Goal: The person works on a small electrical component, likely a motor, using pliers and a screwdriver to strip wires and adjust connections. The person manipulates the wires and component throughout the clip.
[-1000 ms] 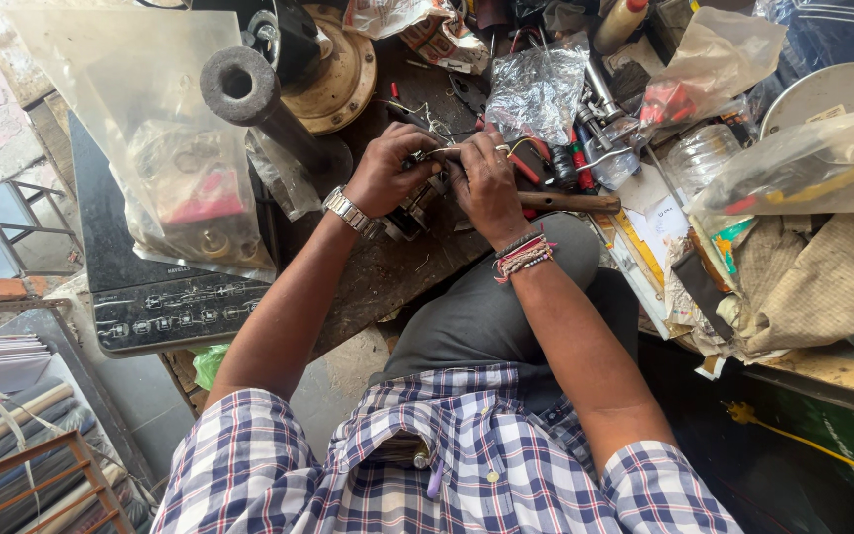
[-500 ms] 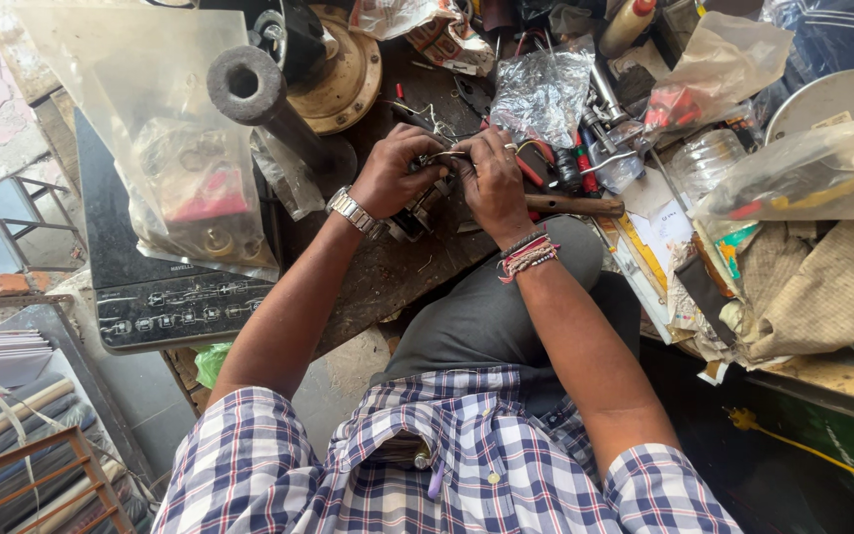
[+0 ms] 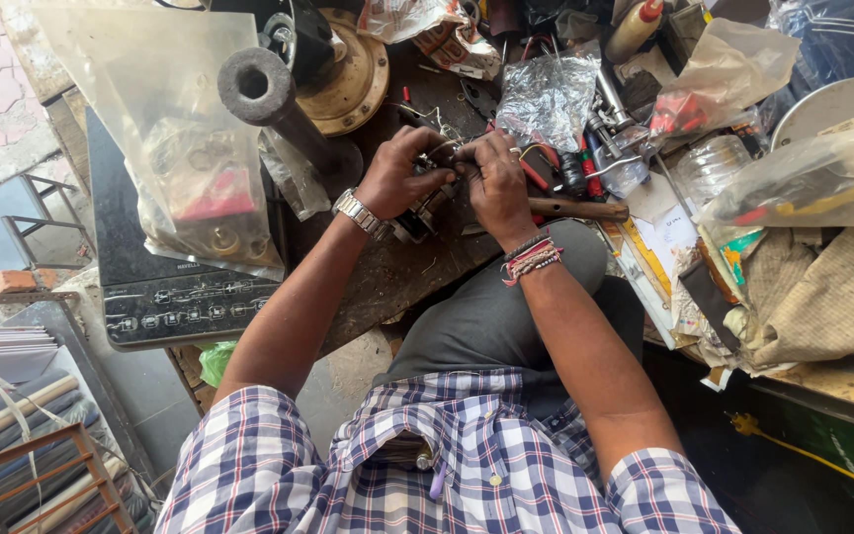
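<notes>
My left hand (image 3: 405, 170), with a metal watch at the wrist, grips a small dark metal motor part (image 3: 425, 208) that rests on the dark worn workbench (image 3: 387, 282). My right hand (image 3: 496, 183), with thread bands at the wrist, presses on the same part from the right, fingers curled over its top. Whether it pinches a small tool is hidden by the fingers. Thin wires stick up just behind the two hands.
A wooden-handled tool (image 3: 575, 209) lies right of my hands, with red-handled screwdrivers (image 3: 590, 178) and a crumpled clear bag (image 3: 546, 99) behind. A black rubber roller (image 3: 269, 99) and brass disc (image 3: 353, 79) stand at the back left. An induction cooktop (image 3: 165, 297) under a plastic bag lies left.
Both hands stay on the small part. They shifted only slightly, and the view moved a little.
</notes>
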